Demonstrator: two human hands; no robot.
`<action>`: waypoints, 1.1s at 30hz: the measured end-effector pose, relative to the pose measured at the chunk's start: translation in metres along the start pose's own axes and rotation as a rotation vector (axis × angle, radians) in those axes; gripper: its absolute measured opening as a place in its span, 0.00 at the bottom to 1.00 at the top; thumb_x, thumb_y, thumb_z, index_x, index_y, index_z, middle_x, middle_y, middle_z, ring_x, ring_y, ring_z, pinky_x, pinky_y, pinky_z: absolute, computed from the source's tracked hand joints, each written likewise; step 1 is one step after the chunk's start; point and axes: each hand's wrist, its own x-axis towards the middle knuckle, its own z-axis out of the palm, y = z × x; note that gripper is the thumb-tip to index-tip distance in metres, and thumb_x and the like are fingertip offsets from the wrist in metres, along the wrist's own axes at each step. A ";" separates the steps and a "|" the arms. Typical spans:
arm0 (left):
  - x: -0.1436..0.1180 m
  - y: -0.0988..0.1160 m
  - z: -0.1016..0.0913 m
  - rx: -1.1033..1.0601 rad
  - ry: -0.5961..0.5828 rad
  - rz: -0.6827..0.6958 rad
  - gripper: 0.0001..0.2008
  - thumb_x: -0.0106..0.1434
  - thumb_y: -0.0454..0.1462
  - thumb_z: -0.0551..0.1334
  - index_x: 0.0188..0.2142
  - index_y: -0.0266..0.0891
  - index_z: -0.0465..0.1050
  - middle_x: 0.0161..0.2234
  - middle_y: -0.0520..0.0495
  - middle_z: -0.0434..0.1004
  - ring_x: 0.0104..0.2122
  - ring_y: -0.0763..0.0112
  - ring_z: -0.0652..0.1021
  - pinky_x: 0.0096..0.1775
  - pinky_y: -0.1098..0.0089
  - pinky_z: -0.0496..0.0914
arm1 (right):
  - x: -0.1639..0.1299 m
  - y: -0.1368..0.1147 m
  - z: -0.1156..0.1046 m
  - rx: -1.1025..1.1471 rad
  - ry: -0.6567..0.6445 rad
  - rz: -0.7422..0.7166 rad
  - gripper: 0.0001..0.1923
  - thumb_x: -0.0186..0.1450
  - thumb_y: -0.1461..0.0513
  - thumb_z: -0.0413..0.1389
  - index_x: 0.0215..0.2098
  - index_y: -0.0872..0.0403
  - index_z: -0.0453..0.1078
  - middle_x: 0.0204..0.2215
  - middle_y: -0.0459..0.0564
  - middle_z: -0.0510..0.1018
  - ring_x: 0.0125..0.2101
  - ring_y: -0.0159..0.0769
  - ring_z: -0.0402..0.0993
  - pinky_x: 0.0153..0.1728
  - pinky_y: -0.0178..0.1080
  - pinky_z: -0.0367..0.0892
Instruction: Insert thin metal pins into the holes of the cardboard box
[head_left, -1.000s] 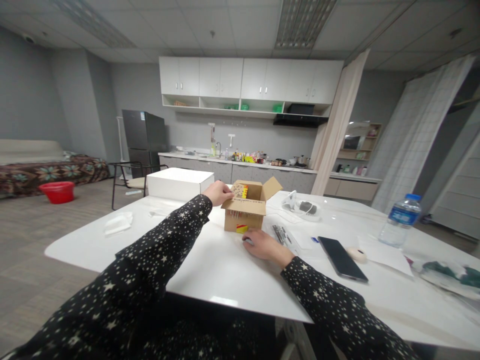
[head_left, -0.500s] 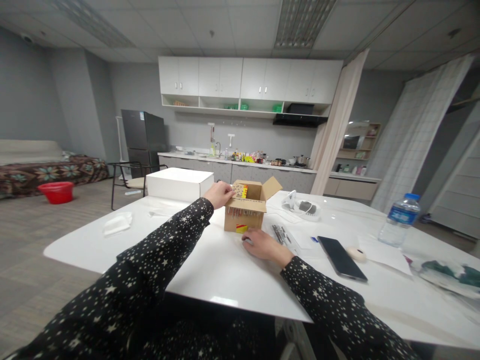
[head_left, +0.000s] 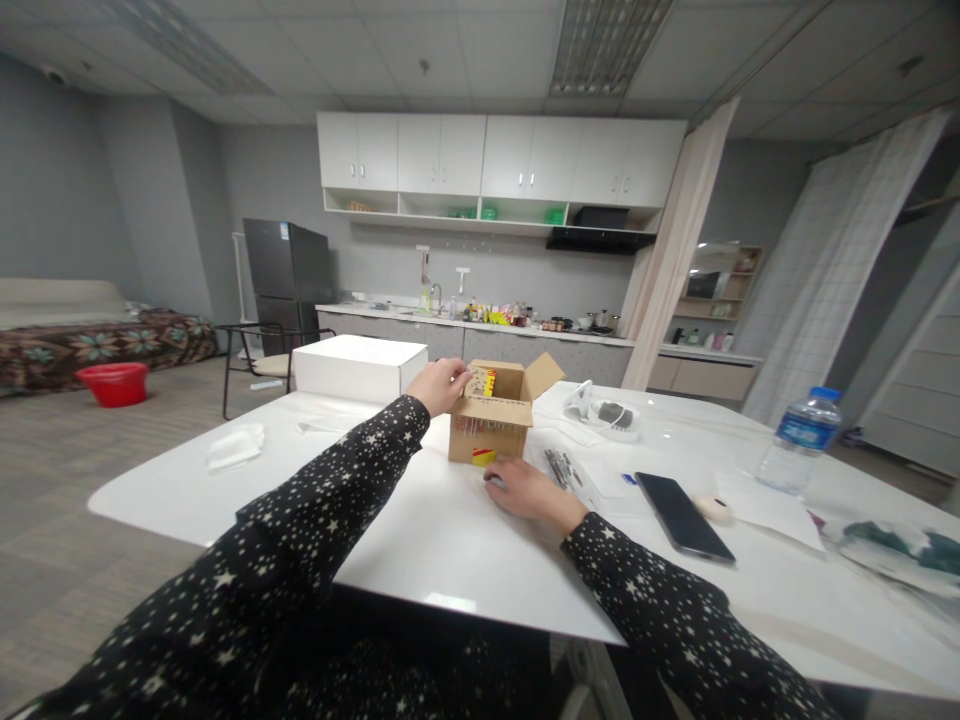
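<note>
Change: almost nothing has moved; left hand (head_left: 444,385) has crept slightly toward the flap.
Box: small brown cardboard box (head_left: 491,424), flaps open, red-yellow label low on its front, at frame centre on the white counter (head_left: 420,530).
Left grip: fingers pinching the box's near-left flap.
Right grip: right hand (head_left: 525,490) lies flat just below the box; touching it or not, cannot tell.
Hidden: box contents barely visible.
Room: bare counter lower left; phone (head_left: 682,517) and bottle (head_left: 799,440) to the right.

Grey walls, white wall cupboards (head_left: 499,156) above a kitchen counter (head_left: 480,332), dark fridge (head_left: 288,272), patterned bed (head_left: 97,343) at left
</note>
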 end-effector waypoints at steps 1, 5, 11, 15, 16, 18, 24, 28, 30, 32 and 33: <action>0.000 0.000 0.000 0.033 -0.001 0.007 0.15 0.67 0.42 0.52 0.36 0.40 0.76 0.34 0.45 0.80 0.36 0.64 0.78 0.39 0.68 0.69 | 0.000 0.000 0.000 0.000 -0.003 0.000 0.12 0.66 0.62 0.50 0.41 0.56 0.74 0.40 0.56 0.78 0.41 0.39 0.72 0.44 0.38 0.65; -0.002 0.003 0.000 0.161 -0.038 0.041 0.15 0.67 0.44 0.51 0.41 0.43 0.74 0.40 0.45 0.80 0.40 0.62 0.78 0.40 0.67 0.68 | -0.001 0.000 0.000 -0.002 0.007 -0.003 0.12 0.67 0.62 0.50 0.41 0.56 0.74 0.40 0.55 0.78 0.41 0.39 0.72 0.44 0.38 0.65; 0.001 0.001 0.001 0.091 -0.032 0.061 0.14 0.66 0.43 0.53 0.37 0.42 0.75 0.37 0.45 0.80 0.39 0.63 0.78 0.42 0.67 0.69 | -0.002 -0.001 -0.002 -0.001 -0.007 -0.003 0.12 0.67 0.62 0.50 0.42 0.56 0.74 0.41 0.55 0.78 0.41 0.39 0.72 0.45 0.38 0.65; 0.005 -0.011 0.004 -0.101 0.023 -0.083 0.14 0.65 0.43 0.54 0.34 0.38 0.75 0.34 0.45 0.80 0.35 0.66 0.78 0.40 0.68 0.70 | -0.001 -0.002 -0.003 0.004 -0.009 -0.001 0.12 0.67 0.62 0.50 0.41 0.56 0.74 0.41 0.55 0.78 0.41 0.39 0.73 0.45 0.38 0.65; 0.006 -0.015 0.004 -0.143 0.025 -0.125 0.14 0.65 0.43 0.54 0.33 0.38 0.75 0.34 0.46 0.81 0.34 0.67 0.78 0.39 0.69 0.70 | -0.002 -0.002 -0.003 0.005 -0.006 -0.003 0.12 0.67 0.62 0.50 0.41 0.56 0.74 0.41 0.55 0.78 0.41 0.39 0.73 0.45 0.38 0.65; 0.008 -0.024 0.005 -0.202 0.013 -0.179 0.14 0.64 0.43 0.55 0.31 0.37 0.75 0.33 0.45 0.81 0.31 0.68 0.78 0.38 0.69 0.70 | -0.002 -0.001 -0.003 0.004 -0.001 -0.009 0.12 0.66 0.63 0.50 0.41 0.56 0.74 0.41 0.55 0.78 0.41 0.39 0.73 0.45 0.38 0.65; 0.006 -0.026 0.006 -0.149 0.040 -0.137 0.15 0.64 0.44 0.54 0.32 0.38 0.75 0.34 0.46 0.81 0.34 0.67 0.78 0.39 0.69 0.70 | -0.002 0.001 -0.001 0.019 0.003 -0.008 0.11 0.66 0.63 0.51 0.41 0.57 0.74 0.40 0.56 0.78 0.41 0.39 0.72 0.45 0.38 0.65; 0.002 -0.010 0.004 -0.009 0.025 0.071 0.14 0.66 0.43 0.52 0.35 0.39 0.74 0.35 0.45 0.79 0.36 0.65 0.77 0.40 0.67 0.69 | -0.002 0.000 -0.002 0.006 0.004 -0.003 0.11 0.67 0.63 0.51 0.41 0.56 0.74 0.40 0.55 0.78 0.42 0.39 0.72 0.45 0.38 0.65; 0.001 -0.003 0.004 0.085 -0.012 0.182 0.14 0.67 0.41 0.52 0.35 0.39 0.74 0.35 0.44 0.78 0.36 0.64 0.76 0.41 0.67 0.68 | -0.002 -0.001 -0.002 -0.005 0.007 -0.001 0.11 0.67 0.62 0.50 0.42 0.56 0.74 0.40 0.55 0.78 0.42 0.40 0.72 0.45 0.38 0.65; 0.000 0.000 0.004 0.136 -0.037 0.253 0.14 0.67 0.40 0.51 0.35 0.39 0.73 0.35 0.43 0.77 0.36 0.64 0.76 0.40 0.67 0.68 | -0.002 -0.002 -0.002 -0.006 0.009 0.006 0.12 0.67 0.62 0.50 0.42 0.56 0.74 0.40 0.55 0.78 0.42 0.40 0.73 0.46 0.38 0.65; -0.001 0.001 0.004 0.141 -0.041 0.270 0.14 0.67 0.40 0.51 0.35 0.39 0.73 0.36 0.43 0.77 0.36 0.64 0.76 0.40 0.67 0.68 | -0.001 -0.002 -0.002 -0.004 0.009 0.009 0.12 0.67 0.62 0.50 0.42 0.56 0.74 0.40 0.55 0.78 0.42 0.40 0.73 0.46 0.38 0.65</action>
